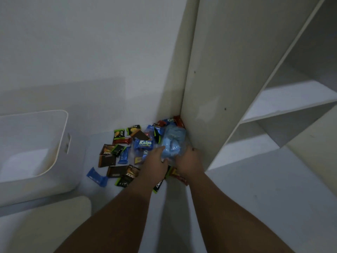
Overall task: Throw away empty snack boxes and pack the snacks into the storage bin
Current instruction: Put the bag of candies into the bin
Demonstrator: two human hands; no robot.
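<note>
The storage bin (62,125) runs off the left edge. The left hand (155,162) and right hand (189,161) partly cover some snack wrappers (179,177); the pale blue packet (173,141) they grip is blurred, its print unreadable.

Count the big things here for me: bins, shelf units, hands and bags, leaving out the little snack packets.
Storage bin: 1
Shelf unit: 1
Hands, left hand and right hand: 2
Light-blue bag, held by both: 1
Total: 5

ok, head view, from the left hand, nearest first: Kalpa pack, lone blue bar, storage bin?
1. Kalpa pack, just beyond the left hand, which grips the light-blue bag.
2. Lone blue bar, pile's near-left edge.
3. Storage bin, far left.
</note>
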